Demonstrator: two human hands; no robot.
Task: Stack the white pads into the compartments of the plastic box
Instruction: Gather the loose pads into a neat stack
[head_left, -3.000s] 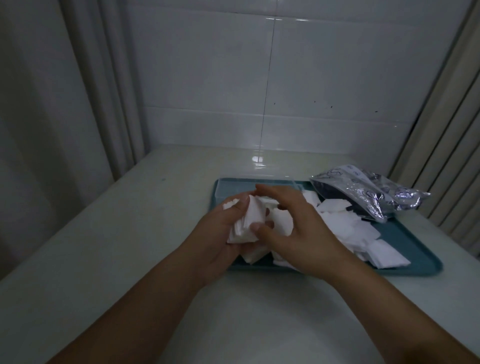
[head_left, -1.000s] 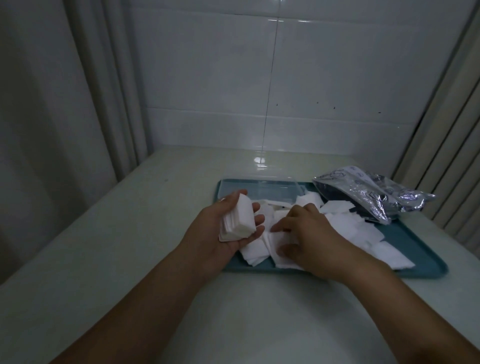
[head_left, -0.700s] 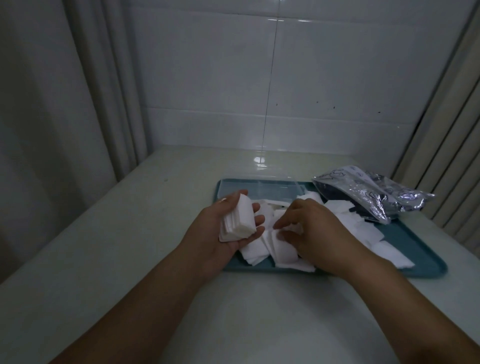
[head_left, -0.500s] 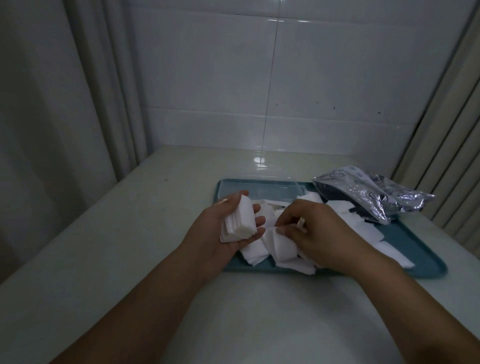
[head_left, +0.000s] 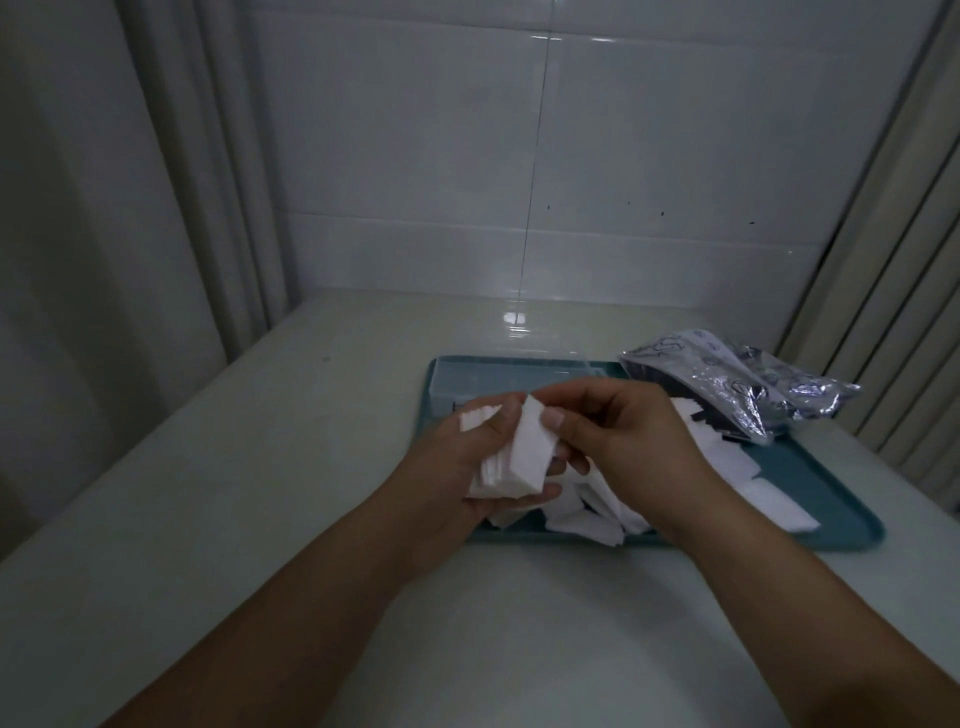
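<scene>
Holding a thick stack of square white cotton pads (head_left: 511, 457) in my left hand (head_left: 467, 467), I'm curling the thumb over its top and the fingers under its bottom edge, so the pile is clamped upright above the near left corner of the teal plastic tray (head_left: 831, 499). My right hand (head_left: 618, 431) is coming in beside it, thumb and forefinger pinching the face of the outermost pad, pressing it onto the pile. Here's where I'm worrying: the pads are soft and the stack looks slightly fanned at its left edge, so if I'm loosening the left grip while adding, the whole pile could be sliding apart and tumbling among the loose white pads (head_left: 737, 462) scattered across the tray. Further back, the clear plastic box (head_left: 514, 374) is sitting at the tray's far edge, hard to read in this dim light; I can't tell where its compartments divide, so I'm risking a misaligned drop that splays the pads over a wall. Off to the right, the crinkled silver foil packet (head_left: 727, 384) is lying over the tray's far right corner, overlapping some pads, and reaching under it could be dragging pads off the rim.
</scene>
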